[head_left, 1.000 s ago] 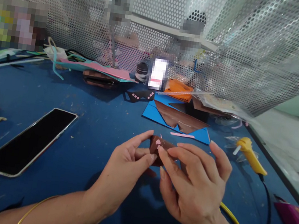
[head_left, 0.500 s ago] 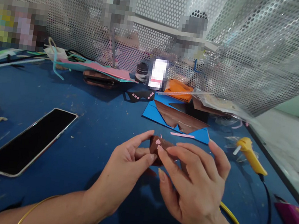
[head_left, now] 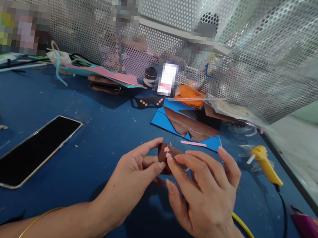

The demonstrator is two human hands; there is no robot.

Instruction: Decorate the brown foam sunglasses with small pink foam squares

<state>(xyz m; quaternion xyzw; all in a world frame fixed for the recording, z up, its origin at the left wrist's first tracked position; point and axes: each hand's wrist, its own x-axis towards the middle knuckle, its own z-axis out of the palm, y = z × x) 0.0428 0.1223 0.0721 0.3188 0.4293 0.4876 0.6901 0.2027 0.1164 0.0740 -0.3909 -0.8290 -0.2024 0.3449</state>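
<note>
Between my hands is a curved, glossy brown piece of sheet material with small pink squares stuck on it. My left hand pinches its near left side, thumb on top and fingers behind. The index fingertip of my right hand presses on the piece beside a pink square. Its thumb stands apart, and the other fingers reach over the piece's right part, which they hide. Just beyond, a pink strip lies by a blue board bearing a brown cut sheet.
A black mask-shaped piece with pink squares lies farther back. A yellow glue gun with its cord is at right; a charging phone is at left. Thread spool, lit phone and orange object stand before the perforated metal screen.
Both hands and the brown piece have shifted slightly left in view. The right index fingertip still presses among the pink squares, and my left hand keeps its pinch.
</note>
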